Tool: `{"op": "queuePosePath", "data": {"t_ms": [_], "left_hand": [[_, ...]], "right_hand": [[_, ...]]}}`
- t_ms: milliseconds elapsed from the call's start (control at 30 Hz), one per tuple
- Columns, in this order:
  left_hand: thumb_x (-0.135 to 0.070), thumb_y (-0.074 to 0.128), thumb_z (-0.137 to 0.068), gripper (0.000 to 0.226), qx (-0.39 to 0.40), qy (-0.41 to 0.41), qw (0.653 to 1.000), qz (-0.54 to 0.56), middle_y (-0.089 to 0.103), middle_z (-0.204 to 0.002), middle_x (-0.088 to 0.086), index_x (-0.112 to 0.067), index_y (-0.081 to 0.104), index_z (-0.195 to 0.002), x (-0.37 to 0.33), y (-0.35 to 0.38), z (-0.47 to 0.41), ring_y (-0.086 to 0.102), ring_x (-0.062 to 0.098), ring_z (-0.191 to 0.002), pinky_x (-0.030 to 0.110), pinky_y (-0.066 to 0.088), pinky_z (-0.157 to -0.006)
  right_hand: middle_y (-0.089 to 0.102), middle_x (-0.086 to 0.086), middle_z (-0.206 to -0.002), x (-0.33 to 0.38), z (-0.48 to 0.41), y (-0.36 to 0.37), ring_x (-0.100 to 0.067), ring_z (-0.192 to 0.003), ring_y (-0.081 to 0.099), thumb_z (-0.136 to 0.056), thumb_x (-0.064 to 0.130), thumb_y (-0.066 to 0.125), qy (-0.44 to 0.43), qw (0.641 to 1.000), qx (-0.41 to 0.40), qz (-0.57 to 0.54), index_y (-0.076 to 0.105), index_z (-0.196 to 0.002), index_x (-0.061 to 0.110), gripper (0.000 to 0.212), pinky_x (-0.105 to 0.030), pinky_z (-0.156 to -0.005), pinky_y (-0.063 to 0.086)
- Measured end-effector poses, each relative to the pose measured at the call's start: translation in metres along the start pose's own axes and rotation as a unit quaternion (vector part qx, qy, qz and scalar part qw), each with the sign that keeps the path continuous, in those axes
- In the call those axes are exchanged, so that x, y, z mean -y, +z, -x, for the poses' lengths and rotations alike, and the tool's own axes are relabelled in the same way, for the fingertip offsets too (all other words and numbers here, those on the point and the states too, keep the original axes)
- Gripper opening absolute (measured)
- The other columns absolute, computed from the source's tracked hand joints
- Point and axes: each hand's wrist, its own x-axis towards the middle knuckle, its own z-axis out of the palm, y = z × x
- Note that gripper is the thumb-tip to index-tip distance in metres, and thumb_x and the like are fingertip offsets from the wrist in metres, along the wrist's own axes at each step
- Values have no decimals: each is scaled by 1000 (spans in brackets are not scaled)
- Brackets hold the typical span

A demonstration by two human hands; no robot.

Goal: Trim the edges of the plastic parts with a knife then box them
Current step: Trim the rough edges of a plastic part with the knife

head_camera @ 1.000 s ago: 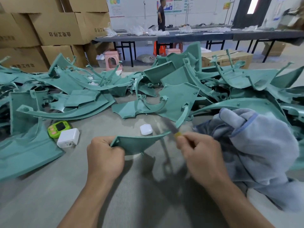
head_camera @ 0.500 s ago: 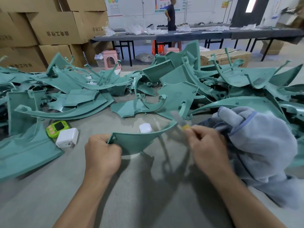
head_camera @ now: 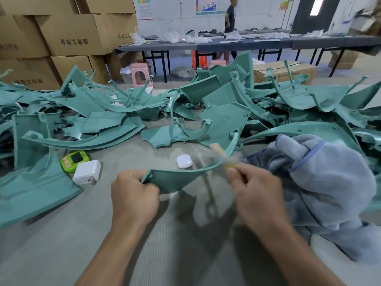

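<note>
A curved green part (head_camera: 175, 179) is held above the grey mat (head_camera: 61, 244), just in front of the person. Its left end is gripped by the left hand (head_camera: 134, 193), the fingers curled tightly round the edge. The part's thin right tip is met by a knife (head_camera: 219, 155), which is pinched in the curled fingers of the right hand (head_camera: 255, 188). The knife is blurred: only a yellow bit at the fingertips and a pale streak slanting up and left can be made out, and whether the blade touches the edge cannot be told.

Beyond the hands, a pile (head_camera: 226, 112) of like green parts is spread across the mat from side to side. A grey-blue cloth (head_camera: 329, 182) is bunched just right of the right hand. A white charger (head_camera: 87, 172) and a green gadget (head_camera: 75, 159) are seen touching, left of the left hand, and a white earbud case (head_camera: 184, 161) is seen just beyond the held part. Cardboard boxes (head_camera: 70, 34) are stacked at far left. A pink stool (head_camera: 140, 74) is set near a long dark table (head_camera: 247, 43), behind which a person (head_camera: 230, 15) is standing.
</note>
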Motion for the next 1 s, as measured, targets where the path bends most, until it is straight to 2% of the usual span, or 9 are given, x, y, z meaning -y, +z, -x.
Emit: {"op": "queuePosePath", "data": {"t_ms": [100,200,300,400,500,633,767,833,1000], "left_hand": [[-9,44,-51,7,2,18,1000,15,23,-55,-9,-11,49,-55,1,0,1,22,10,-53,27,23,-46],[-7,48,-44,13,18,-56,992,113,42,-51,-5,-3,53,-55,-7,1,2,34,17,-53,29,33,-51],[-6,55,-37,21,78,-194,923,324,64,-61,6,-2,64,-55,-19,-2,4,57,25,-54,31,47,-52],[-22,61,-75,30,189,-317,818,441,78,-101,12,-12,83,-94,-21,-5,5,76,31,-83,39,60,-69],[-46,54,-99,38,202,-334,815,429,77,-114,6,-20,81,-106,-22,-3,4,75,24,-101,39,56,-84],[-49,59,-97,45,198,-366,820,392,79,-103,9,-10,75,-111,-28,1,9,77,22,-78,27,56,-52],[-34,56,-100,43,282,-439,740,424,72,-70,20,7,70,-100,-40,-2,13,64,23,-38,26,48,-30],[-28,57,-95,38,329,-459,711,420,64,-56,18,8,71,-88,-42,-3,13,60,23,-33,25,44,-27],[-29,50,-104,31,326,-457,741,369,46,-48,3,-7,60,-85,-39,-6,8,44,10,-25,15,33,-23]], "right_hand": [[62,-8,-64,-33,-22,-16,-32,-67,57,-101,34,55,120,987,-76,69,59,-71,11,38,-35,-61,33],[61,1,-58,-39,-26,-21,-17,-59,57,-102,37,55,107,988,-102,33,63,-69,14,41,-34,-58,30],[54,0,-52,-27,-17,-15,-12,-47,43,-95,44,54,50,990,-98,-90,61,-71,14,39,-35,-51,37],[49,-8,-53,-19,-11,-11,-14,-47,36,-94,44,52,19,975,-104,-197,58,-70,10,41,-34,-46,34],[54,-8,-55,-14,-11,-11,-22,-48,41,-98,36,56,-22,959,-95,-265,62,-68,14,38,-33,-46,33],[56,2,-59,-11,-6,-10,-5,-51,44,-94,43,59,-112,976,-36,-180,63,-70,22,32,-20,-49,34],[61,11,-69,-7,-4,-8,-7,-63,52,-96,48,57,-182,980,-4,-85,69,-85,27,27,-19,-57,39],[63,12,-70,-9,-6,-9,-7,-65,53,-99,47,57,-190,979,-56,-55,72,-92,28,25,-19,-59,41],[55,8,-56,-24,-21,-26,-5,-61,56,-102,37,52,-42,974,-221,-8,57,-73,22,34,-14,-56,37]]}}
